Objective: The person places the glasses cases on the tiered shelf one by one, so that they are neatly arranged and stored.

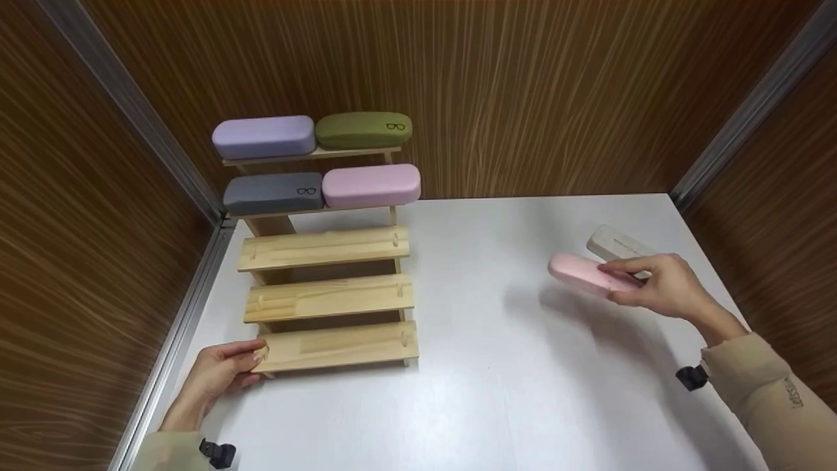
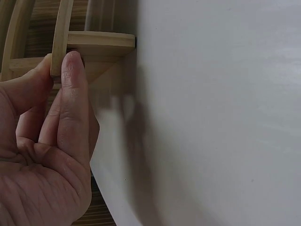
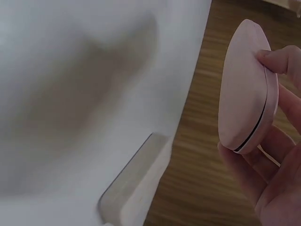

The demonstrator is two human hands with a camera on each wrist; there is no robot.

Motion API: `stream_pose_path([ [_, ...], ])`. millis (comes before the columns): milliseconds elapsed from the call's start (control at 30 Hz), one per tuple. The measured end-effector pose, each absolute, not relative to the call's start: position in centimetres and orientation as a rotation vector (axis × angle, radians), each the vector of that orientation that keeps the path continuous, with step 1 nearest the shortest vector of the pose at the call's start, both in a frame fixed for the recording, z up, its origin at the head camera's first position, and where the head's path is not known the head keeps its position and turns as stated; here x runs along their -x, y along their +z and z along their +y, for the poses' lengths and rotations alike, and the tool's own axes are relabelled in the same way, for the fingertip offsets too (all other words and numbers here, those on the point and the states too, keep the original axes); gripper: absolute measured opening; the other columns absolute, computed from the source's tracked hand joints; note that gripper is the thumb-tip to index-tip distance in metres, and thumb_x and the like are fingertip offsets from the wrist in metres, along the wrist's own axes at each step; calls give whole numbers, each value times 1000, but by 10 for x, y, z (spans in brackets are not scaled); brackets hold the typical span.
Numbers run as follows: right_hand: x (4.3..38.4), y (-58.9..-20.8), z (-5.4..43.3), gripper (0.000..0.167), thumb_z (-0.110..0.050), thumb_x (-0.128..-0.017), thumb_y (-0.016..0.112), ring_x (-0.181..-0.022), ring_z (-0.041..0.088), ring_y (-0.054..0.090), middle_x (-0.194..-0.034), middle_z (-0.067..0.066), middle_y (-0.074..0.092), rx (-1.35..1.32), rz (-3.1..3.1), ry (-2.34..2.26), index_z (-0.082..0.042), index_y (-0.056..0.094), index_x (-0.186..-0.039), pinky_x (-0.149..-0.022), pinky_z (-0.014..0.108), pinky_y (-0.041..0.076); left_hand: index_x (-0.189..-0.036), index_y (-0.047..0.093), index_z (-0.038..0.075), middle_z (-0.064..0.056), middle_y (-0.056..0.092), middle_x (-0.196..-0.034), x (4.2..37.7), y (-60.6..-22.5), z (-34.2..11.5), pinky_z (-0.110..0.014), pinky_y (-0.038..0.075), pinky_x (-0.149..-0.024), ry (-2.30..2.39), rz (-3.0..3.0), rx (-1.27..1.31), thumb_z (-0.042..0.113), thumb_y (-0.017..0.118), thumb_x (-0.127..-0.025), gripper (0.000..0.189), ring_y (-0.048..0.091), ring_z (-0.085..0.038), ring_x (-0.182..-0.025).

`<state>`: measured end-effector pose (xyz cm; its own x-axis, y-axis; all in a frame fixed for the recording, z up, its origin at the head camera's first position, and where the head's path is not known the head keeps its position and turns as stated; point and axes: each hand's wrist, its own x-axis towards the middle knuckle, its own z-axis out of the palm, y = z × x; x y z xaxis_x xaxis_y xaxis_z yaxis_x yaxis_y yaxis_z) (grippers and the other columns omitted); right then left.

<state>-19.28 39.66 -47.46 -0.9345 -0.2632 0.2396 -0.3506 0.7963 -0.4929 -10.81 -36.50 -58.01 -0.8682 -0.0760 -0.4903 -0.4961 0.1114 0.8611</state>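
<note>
My right hand [image 1: 660, 288] grips a pink glasses case [image 1: 585, 273] in the air above the right part of the table; in the right wrist view the closed case [image 3: 245, 89] sits between thumb and fingers. My left hand [image 1: 219, 369] pinches the left end of the lowest shelf of a stepped wooden rack [image 1: 337, 347]. The left wrist view shows thumb and fingers on that shelf's edge [image 2: 59, 52]. On the rack's top shelf are a lavender case [image 1: 264, 137] and an olive green case [image 1: 363, 130]. Below them lie a grey case [image 1: 273, 193] and another pink case [image 1: 371, 186].
A whitish glasses case [image 1: 618, 243] lies on the white table [image 1: 484, 392], just behind my right hand. The three lower shelves show bare wood. Wood-grain panels [image 1: 523, 98] with metal edge strips enclose the table at the back and both sides.
</note>
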Motion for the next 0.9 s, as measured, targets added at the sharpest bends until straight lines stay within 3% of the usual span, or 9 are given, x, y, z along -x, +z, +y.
stream_pose_path([
  [167,202,-465,368,48,-1,-69,101,-84,-4,63,-104,3,89,-623,-2747,811,-20,92,-113,-72,-1,51,-136,80,5,8,82,-115,108,-580,-364,-23,72,-77,1825,2072,558,2,78,-103,34,77,-5,-94],
  [367,210,-453,340,48,-3,-69,99,-75,3,55,-95,0,86,-762,-2703,792,-22,91,-113,-58,9,40,-137,80,4,8,81,-116,108,-580,-364,-24,73,-78,1824,2075,558,1,77,-103,35,78,-6,-93],
  [667,223,-434,307,47,-5,-72,94,-89,1,71,-112,5,89,-958,-2646,784,-19,91,-116,-62,7,42,-140,78,3,12,81,-109,107,-578,-364,-23,72,-77,1817,2074,560,4,80,-102,38,79,-4,-91],
  [900,230,-426,284,46,-7,-74,94,-81,8,68,-114,9,88,-1068,-2631,780,-18,90,-118,-58,8,39,-140,78,2,8,82,-113,107,-579,-364,-23,72,-76,1817,2088,557,2,78,-103,37,78,-5,-91],
])
